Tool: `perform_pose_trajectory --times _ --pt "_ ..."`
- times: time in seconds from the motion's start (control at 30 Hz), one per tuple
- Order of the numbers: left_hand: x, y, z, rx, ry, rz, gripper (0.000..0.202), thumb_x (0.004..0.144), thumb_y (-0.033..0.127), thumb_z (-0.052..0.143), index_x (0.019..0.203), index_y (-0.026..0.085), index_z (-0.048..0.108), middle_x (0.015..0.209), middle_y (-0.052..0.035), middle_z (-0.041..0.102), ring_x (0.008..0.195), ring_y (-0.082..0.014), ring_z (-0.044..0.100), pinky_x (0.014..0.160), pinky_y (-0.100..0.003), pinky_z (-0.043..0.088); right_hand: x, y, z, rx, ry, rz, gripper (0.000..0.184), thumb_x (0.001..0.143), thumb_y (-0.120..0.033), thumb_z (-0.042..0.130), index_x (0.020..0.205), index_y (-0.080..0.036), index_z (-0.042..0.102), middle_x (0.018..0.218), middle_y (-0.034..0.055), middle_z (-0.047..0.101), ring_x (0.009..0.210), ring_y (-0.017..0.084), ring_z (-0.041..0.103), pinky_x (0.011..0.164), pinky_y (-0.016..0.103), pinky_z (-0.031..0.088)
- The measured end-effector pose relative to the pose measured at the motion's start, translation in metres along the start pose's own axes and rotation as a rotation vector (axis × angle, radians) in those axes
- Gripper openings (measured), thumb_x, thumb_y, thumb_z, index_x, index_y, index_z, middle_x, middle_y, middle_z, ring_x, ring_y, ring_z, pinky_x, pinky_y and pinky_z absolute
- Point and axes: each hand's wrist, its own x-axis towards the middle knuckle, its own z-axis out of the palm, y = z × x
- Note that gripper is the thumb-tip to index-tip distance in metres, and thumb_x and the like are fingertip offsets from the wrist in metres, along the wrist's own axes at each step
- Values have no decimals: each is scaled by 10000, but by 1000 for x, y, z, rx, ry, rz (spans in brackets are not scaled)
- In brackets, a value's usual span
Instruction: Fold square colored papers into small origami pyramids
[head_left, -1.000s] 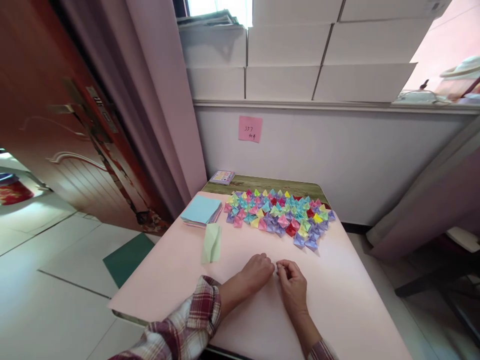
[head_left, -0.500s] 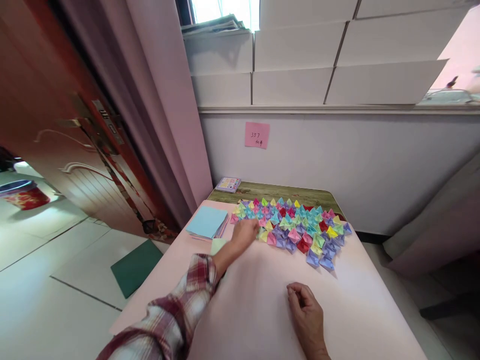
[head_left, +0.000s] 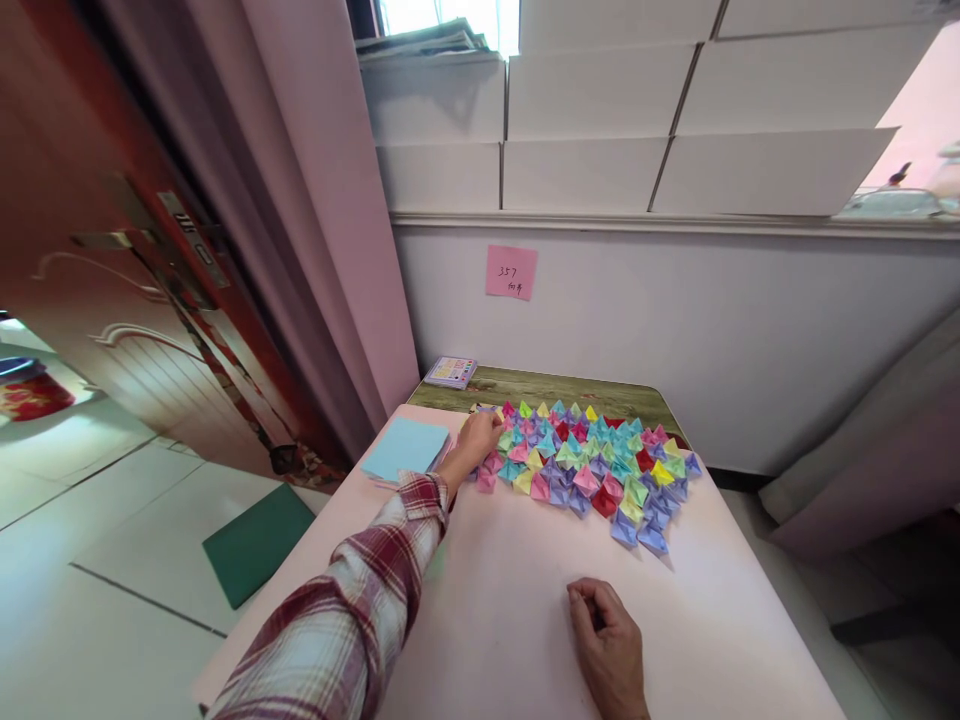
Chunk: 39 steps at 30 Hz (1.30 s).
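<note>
Many small folded paper pieces [head_left: 589,478] in several colours stand close together across the far part of the pink-covered table [head_left: 510,620]. My left hand [head_left: 478,437] is at their far left edge, fingers pinched together; whatever is between them is hidden. Just left of that wrist lies a stack of square paper sheets [head_left: 405,450], light blue on top. Part of a pale green sheet [head_left: 435,562] shows beside my left sleeve. My right hand [head_left: 611,640] rests near the front of the table with curled fingers and thumb drawn in, and nothing shows in it.
A small pile of printed packs [head_left: 451,372] lies on the wooden tabletop [head_left: 570,388] at the back left. On the wall is a pink note [head_left: 511,273]. A green board [head_left: 259,545] lies left of the table, near an open door [head_left: 142,300].
My left hand has moved forward and slightly left, uncovering pink folded pieces at the near left of the group. My right hand has stayed almost in place. The view has shifted slightly.
</note>
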Motion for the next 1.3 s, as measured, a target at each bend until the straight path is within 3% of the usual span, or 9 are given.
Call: perform_pose_trajectory --times 0.17,0.37,0.5,0.6,0.7,0.83,1.0,1.17,1.3 --pt "-25 -15 -49 -90 133 66 223 828 271 545 929 179 721 913 -31 730 793 -151 635 758 -225 453 0 -3 -3 32 -11 9 314 849 -493 539 812 -209 668 787 57 676 623 185 613 580 274 510" --pt "-108 -73 -98 -248 331 6 302 821 413 523 870 182 712 847 -14 716 756 -164 619 699 -248 458 -4 3 -6 3 -35 32 322 851 -498 539 838 -202 665 833 62 685 681 194 629 631 282 509" --pt "-163 -101 -79 -208 286 -182 323 781 474 554 885 191 669 843 -20 689 749 -182 610 716 -282 467 -6 5 -6 -32 -62 37 317 848 -501 548 858 -206 663 848 59 686 690 193 627 648 286 502" --pt "-191 -98 -46 -104 299 -270 583 670 548 660 1106 174 555 1059 -72 631 979 -255 598 841 -356 471 -7 2 -7 -42 -58 39 317 839 -505 556 860 -212 673 844 53 690 682 189 627 642 284 501" --pt "-207 -87 -20 43 201 -265 853 602 471 743 1319 188 378 1350 -131 479 1254 -316 449 969 -399 401 -8 0 -8 -47 -51 50 321 832 -511 559 854 -214 678 849 56 695 688 195 630 624 283 501" --pt "-209 -89 -15 12 9 -360 615 812 194 519 1381 177 287 1235 -143 595 1089 -261 595 870 -342 436 -8 -2 -10 -49 -57 51 326 832 -510 557 846 -208 679 864 65 696 694 198 627 634 287 502" --pt "-203 -87 -12 -276 -39 -195 428 812 88 431 1220 204 487 1046 -49 699 934 -177 656 782 -253 468 -6 -18 -3 9 -14 128 447 804 -512 598 1108 -185 620 962 93 689 676 184 630 632 296 522" --pt "-201 -42 -6 -322 -42 -8 439 828 156 457 1262 206 498 929 -34 712 793 -176 655 728 -268 481 9 -55 16 277 -64 210 670 830 -508 578 1399 -219 374 1311 167 546 971 238 649 749 341 552" --pt "-198 -11 -17 -514 -182 57 455 826 178 464 1278 213 504 968 -35 707 796 -160 655 722 -255 501 33 -63 14 216 69 183 762 747 -522 664 1391 -202 411 1411 173 457 1183 292 541 883 402 513"
